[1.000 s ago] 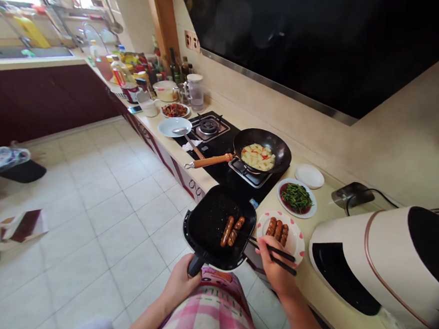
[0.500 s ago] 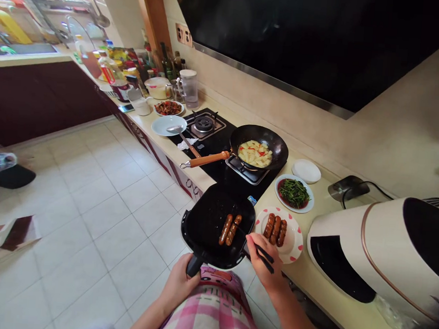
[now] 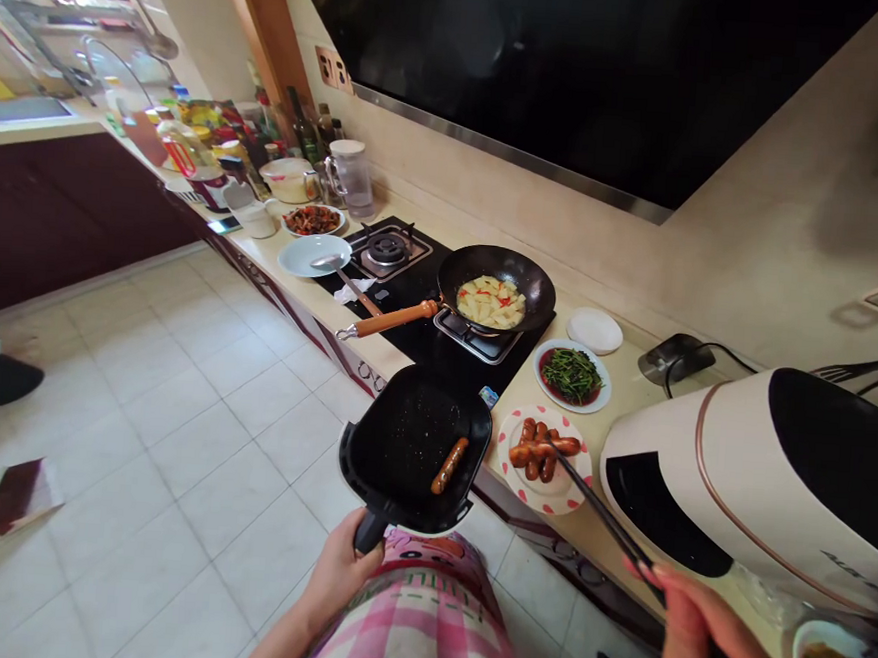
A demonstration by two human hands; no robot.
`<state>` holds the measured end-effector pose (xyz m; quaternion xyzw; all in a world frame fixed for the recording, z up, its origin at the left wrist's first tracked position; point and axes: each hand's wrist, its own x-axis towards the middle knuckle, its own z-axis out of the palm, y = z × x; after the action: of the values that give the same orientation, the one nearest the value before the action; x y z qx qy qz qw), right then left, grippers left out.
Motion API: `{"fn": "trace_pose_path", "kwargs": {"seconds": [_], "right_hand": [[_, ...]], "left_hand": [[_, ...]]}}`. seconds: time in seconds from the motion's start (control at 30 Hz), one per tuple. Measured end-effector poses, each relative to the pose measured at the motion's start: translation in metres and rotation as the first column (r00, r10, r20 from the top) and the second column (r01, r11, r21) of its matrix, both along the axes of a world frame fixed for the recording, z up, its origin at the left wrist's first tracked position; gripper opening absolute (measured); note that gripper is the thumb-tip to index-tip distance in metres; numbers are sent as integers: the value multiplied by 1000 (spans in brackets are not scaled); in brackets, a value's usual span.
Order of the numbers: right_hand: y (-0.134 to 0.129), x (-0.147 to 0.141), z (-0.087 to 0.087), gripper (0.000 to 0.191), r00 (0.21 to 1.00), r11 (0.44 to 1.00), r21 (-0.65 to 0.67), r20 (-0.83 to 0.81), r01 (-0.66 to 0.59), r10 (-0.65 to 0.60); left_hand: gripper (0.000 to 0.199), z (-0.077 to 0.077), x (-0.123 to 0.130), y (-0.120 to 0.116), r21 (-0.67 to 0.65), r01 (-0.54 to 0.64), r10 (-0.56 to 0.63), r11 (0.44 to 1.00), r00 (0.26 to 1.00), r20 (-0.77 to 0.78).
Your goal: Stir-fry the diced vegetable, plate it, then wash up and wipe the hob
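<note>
My left hand (image 3: 343,561) is closed round the handle of a black air fryer basket (image 3: 393,446), held in front of my body below the counter's edge. One browned sausage (image 3: 449,466) lies inside it. At the lower right, my right hand (image 3: 711,629) is closed on black chopsticks (image 3: 606,516). Their tips reach a sausage (image 3: 543,451) that lies crosswise over several others on a plate with pink hearts (image 3: 542,500). Whether the tips still pinch that sausage is hard to tell.
A wok (image 3: 531,275) of pale sliced food stands on the stove, its wooden handle (image 3: 395,318) jutting over the counter edge. A plate of greens (image 3: 571,376), a white dish (image 3: 595,330) and a cream air fryer (image 3: 670,465) are on the right. A blue plate (image 3: 301,255) sits left.
My right hand has moved right and down, away from the basket. One sausage has gone from the basket onto the plate, across the others. The view has shifted a little to the right.
</note>
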<state>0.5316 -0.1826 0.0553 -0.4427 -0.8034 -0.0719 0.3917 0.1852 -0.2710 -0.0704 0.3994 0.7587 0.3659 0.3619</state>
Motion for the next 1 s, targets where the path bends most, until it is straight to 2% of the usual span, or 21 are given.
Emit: {"fn": "trace_pose_path", "kwargs": {"seconds": [0.07, 0.13, 0.23, 0.3, 0.37, 0.43, 0.53, 0.63, 0.7, 0.77, 0.87, 0.93, 1.0], "right_hand": [[9, 24, -1, 13, 995, 998, -10, 77, 57, -56], [26, 38, -12, 14, 991, 997, -7, 111, 72, -71], [57, 41, -41, 22, 998, 997, -73, 55, 11, -7], [78, 36, -57, 29, 1000, 983, -183, 14, 5, -3], [94, 33, -67, 33, 1000, 961, -277, -28, 0, -8], [101, 31, -68, 35, 997, 950, -313, -78, -19, -5], [91, 23, -57, 27, 980, 960, -277, -199, -41, -16], [64, -8, -43, 14, 937, 960, -239, -345, -148, 58], [47, -44, -39, 12, 920, 919, -288, -358, -271, 159], [38, -86, -42, 14, 921, 869, -350, -299, -350, 250], [40, -136, -56, 25, 937, 858, -378, -183, -347, 299], [45, -153, -65, 27, 948, 859, -402, -134, -318, 289], [48, -158, -70, 29, 952, 851, -428, -105, -303, 286]], "left_hand": [[16, 2, 1, 1, 7, -7, 7, 1000, 1000, 11], [16, 0, 1, 0, 9, -9, 9, 1000, 999, 31], [17, -6, 2, -2, 7, -5, 5, 1000, 1000, 15], [16, -10, 2, -4, 1, 11, -11, 1000, 1000, -5], [15, -11, 3, -4, -8, 17, -17, 1000, 1000, -18], [16, -8, 4, -4, -10, 6, -6, 1000, 1000, -20], [16, -2, 5, -2, -5, -7, 7, 1000, 1000, 5], [18, -1, 7, -2, -4, -23, 23, 1000, 999, 24], [18, -4, 7, -2, -2, -32, 32, 999, 999, 10], [18, -8, 7, -4, -4, -28, 28, 1000, 999, -22], [18, -14, 7, -6, -1, -11, 11, 1000, 999, -51], [17, -16, 7, -7, 8, -7, 8, 1000, 999, -47], [16, -17, 6, -8, 13, -5, 6, 1000, 999, -31]]}}
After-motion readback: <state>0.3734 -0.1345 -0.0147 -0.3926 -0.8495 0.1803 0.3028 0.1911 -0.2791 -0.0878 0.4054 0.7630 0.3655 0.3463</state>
